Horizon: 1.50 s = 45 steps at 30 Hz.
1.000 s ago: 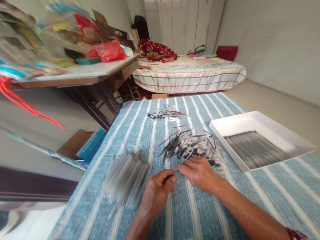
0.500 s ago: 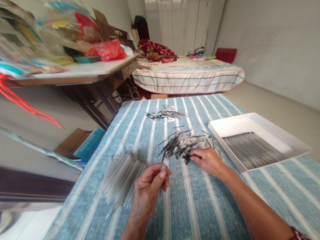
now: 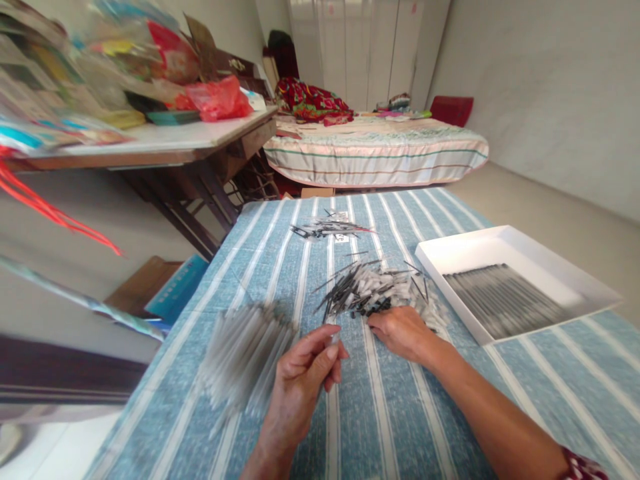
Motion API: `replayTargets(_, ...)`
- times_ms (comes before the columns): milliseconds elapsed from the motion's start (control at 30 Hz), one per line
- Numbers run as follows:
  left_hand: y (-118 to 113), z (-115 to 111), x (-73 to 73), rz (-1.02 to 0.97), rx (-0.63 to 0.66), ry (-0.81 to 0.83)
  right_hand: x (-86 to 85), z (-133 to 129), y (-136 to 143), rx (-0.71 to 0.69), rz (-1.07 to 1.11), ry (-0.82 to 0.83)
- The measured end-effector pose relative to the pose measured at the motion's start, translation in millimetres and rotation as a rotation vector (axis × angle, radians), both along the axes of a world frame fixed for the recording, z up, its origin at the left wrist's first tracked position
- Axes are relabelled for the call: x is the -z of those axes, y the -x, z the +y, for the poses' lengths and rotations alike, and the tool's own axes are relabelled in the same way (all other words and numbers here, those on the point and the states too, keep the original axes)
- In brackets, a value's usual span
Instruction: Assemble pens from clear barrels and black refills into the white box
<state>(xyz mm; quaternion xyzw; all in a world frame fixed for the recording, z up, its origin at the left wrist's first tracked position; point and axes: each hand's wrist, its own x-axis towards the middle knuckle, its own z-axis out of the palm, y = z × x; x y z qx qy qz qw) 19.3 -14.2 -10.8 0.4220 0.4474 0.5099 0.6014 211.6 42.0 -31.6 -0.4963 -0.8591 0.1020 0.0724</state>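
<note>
My left hand point(image 3: 310, 367) is closed, thumb against fingers, around a small pale piece whose tip shows at the fingertips. Right of it, my right hand point(image 3: 403, 333) has its fingers pinched together at the near edge of a heap of black and whitish pieces point(image 3: 375, 287); whatever it grips is hidden. Left of my left hand lies a bundle of long translucent grey tubes point(image 3: 247, 353). At the right, a white open box point(image 3: 480, 240) holds a row of dark thin sticks point(image 3: 505, 300).
A smaller pile of thin sticks point(image 3: 330, 228) lies farther back on the striped cloth point(image 3: 280, 260). A side table point(image 3: 200, 143) with bags and a red plastic bag point(image 3: 220, 99) stands at left. A bed point(image 3: 380, 150) is behind.
My right hand has moved slightly left, toward my left hand. My left hand has shifted a little to the right and turned slightly, and the dark stick at its fingertips shows less.
</note>
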Motion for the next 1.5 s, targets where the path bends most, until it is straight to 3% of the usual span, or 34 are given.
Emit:
replayTargets(133,-1.4,-0.8,0.1,0.030,0.027,0.027,-2.1,-3.4,1.4,0.040,0.430,0.101)
replayTargets(300,-0.5,0.4,4.3,0.075,0.119,0.030,-8.3,-12.1,7.6,0.102,1.178,0.557)
replayTargets(500,-2.1,0.5,3.6,0.107,0.142,0.018,-10.8,-21.6,21.1,0.023,1.597,0.758)
replayTargets(833,-6.0,-4.1,7.1,0.065,0.174,0.023,4.0,-27.3,39.2,0.179,1.812,1.006)
replayTargets(1133,-5.7,-3.3,5.0,0.028,0.183,0.036,5.2,-25.5,36.3,0.085,1.890,1.026)
replayTargets(1500,-7.4,-4.1,5.8,-0.002,0.179,0.051,8.1,-31.3,43.1,0.141,1.876,1.102)
